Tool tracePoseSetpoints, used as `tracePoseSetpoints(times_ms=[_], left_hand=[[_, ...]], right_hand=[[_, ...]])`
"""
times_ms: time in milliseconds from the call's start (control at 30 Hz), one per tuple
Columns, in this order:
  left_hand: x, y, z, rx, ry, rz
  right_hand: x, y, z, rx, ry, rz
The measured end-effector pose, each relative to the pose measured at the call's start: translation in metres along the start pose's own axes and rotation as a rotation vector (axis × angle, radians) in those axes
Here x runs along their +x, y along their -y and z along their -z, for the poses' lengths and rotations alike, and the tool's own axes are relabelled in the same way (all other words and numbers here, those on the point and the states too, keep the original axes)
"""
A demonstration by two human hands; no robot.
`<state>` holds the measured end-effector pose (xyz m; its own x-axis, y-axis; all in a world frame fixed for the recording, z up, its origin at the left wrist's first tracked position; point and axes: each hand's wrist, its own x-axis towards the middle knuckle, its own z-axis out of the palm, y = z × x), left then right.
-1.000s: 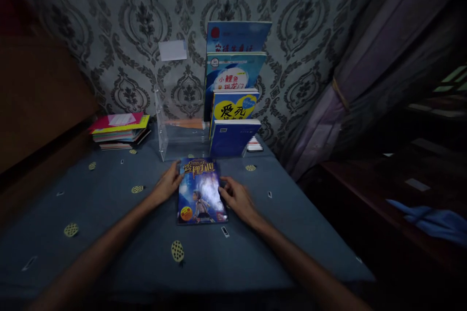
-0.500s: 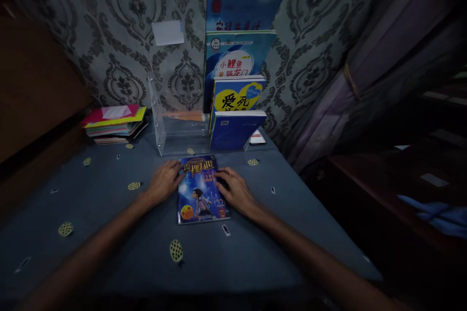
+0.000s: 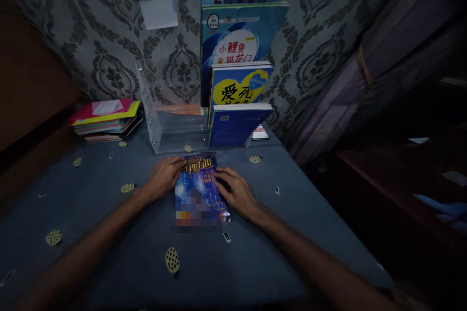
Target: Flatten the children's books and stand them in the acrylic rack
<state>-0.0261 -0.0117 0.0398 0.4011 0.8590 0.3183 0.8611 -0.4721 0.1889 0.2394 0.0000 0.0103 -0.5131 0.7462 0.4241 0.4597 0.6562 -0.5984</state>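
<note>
Book [image 3: 197, 180] under right fingers [image 3: 223, 175]; glare [image 3: 225, 215] shifted to lower corner.

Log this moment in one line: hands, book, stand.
left hand: at book, left edge; right hand: at book, right edge; book: flat on table; clear stand: holding several books

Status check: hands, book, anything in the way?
Left hand at left edge of book, right hand at right edge. Book face-up between them, lower cover pixelated. Rack with standing books just beyond; nothing seen between hands and book.
</note>
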Motion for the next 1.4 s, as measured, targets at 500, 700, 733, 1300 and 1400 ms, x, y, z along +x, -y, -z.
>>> tracePoseSetpoints(times_ms=[500,700,733,1300,1400], left_hand=[[0.065,-0.013,-0.022,-0.07,0.168,-0.185],[0.066,-0.02,-0.02,-0.024,0.193,-0.19],[0.064,-0.02,-0.02,-0.018,0.194,-0.192],[0.011,-0.059,-0.017,-0.116,0.216,-0.342],[-0.008,-0.075,-0.011,-0.159,0.227,-0.401]], right_hand=[[-0.001,-0.002,-0.001,0.021,-0.008,-0.009],[0.001,0.0,0.0,0.028,0.0,-0.011],[0.001,0.001,0.001,0.034,-0.002,-0.013],[0.002,-0.014,0.0,0.287,-0.115,-0.197],[0.001,-0.014,-0.001,0.285,-0.108,-0.193]])
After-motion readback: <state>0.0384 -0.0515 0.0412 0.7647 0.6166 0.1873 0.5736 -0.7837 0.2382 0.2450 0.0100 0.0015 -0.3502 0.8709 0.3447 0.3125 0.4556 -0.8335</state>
